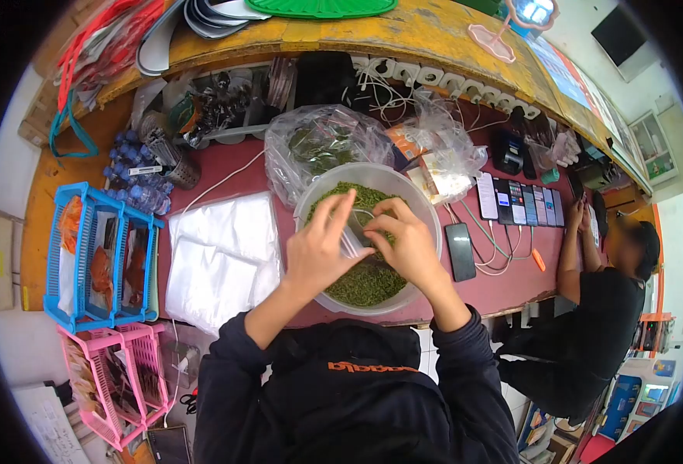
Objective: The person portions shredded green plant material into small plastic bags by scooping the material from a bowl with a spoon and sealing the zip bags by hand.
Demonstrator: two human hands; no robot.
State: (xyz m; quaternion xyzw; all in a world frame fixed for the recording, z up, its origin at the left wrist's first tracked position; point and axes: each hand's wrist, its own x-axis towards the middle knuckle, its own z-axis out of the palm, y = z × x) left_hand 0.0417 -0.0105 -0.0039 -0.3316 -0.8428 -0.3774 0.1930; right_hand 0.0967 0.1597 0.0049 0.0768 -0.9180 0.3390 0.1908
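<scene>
Over a round translucent tub (425, 203) filled with shredded green leaf material (365, 289), both hands hold a small clear plastic bag (350, 242). My left hand (313, 254) has its thumb and fingers curved around the bag's left side. On the right side, the fingertips of my right hand (405, 241) pinch near the bag's upper edge. Fingers cover part of the bag, and what is inside it cannot be made out. Directly behind the tub sits a large clear bag (322, 143) with more green material in it.
Stacked flat plastic bags (221, 255) lie left of the tub, beside a blue basket (102, 259) above a pink basket (121, 379). Right of the tub are a dark phone (460, 251), a row of several phones (518, 203) and charging cables. A person (604, 309) sits at far right.
</scene>
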